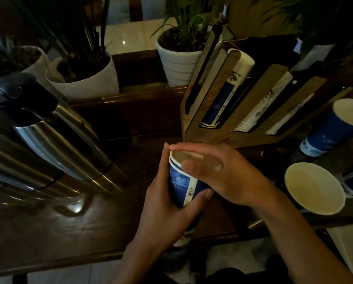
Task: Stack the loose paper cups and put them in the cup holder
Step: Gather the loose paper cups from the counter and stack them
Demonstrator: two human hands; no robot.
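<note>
Glossy dark wood table, brushed steel flasks — matt paper cups, plywood cup holder

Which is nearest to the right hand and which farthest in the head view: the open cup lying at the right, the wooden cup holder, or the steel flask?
From the right hand:
1. Open cup, lying just to its right, nearest.
2. Wooden cup holder, behind it, up the table.
3. Steel flask, far across on the left side.
</note>
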